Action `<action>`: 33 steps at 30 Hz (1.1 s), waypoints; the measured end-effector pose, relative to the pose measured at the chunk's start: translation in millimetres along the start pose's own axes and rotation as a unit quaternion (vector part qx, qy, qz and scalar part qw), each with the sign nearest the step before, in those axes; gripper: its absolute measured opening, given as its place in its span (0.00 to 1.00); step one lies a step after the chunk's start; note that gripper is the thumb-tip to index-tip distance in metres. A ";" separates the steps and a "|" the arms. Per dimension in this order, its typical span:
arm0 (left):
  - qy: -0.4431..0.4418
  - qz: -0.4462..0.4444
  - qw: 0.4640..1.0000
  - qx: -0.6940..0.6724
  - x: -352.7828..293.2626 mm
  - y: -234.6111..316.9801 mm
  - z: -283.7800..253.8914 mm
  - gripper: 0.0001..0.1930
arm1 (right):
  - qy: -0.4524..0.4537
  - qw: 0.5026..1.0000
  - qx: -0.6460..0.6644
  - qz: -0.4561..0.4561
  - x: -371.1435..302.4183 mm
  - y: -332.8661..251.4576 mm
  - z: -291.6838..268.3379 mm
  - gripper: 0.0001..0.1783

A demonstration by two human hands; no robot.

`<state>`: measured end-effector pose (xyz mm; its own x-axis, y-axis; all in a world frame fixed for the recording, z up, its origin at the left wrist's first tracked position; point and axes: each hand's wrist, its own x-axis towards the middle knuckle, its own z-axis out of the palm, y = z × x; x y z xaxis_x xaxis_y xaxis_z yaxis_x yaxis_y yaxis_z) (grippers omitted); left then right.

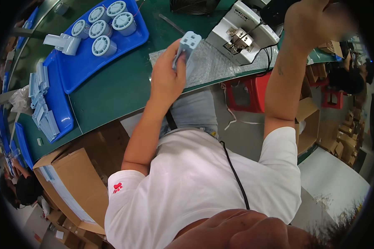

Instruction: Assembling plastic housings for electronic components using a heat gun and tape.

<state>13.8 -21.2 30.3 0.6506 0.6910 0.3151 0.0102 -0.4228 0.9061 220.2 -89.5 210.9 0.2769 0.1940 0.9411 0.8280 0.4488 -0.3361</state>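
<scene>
My left hand (167,79) is wrapped round a light blue plastic housing (190,41), a block-like piece with square openings in its upper end. It is held above the bench edge, over a sheet of bubble wrap (214,66). Up at the far right, my right hand (309,25) is raised past the white bench machine (241,33). Motion smears its fingers, so what they hold, if anything, does not show. The machine carries a metal clamp-like mechanism (239,39) on its near side, with a black cable beside it.
On the left, a blue tray (81,74) holds several round light blue parts (104,46). Another blue tray (64,118) carries long light blue pieces (43,110). A red stool (247,95) stands below the green bench (106,101); an open cardboard box (77,182) sits at lower left.
</scene>
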 end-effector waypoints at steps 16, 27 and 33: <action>0.008 0.242 0.963 0.117 6.3 -14.5 12.8 0.11 | -0.036 0.838 0.430 0.334 0.0 15.8 -136.6 0.33; 0.071 0.058 0.994 -0.065 5.1 -15.4 31.4 0.05 | -0.032 0.870 0.336 0.359 -39.0 4.8 -57.4 0.36; 0.112 0.049 0.990 -0.076 7.2 -17.0 37.2 0.06 | -0.032 0.888 0.282 0.363 -51.6 8.8 -42.9 0.37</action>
<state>46.6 -30.9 6.6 0.4588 0.7703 0.4428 -0.1700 -0.4130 0.8947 234.1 -133.0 160.9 0.5949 0.6508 0.4717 0.0625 0.5477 -0.8344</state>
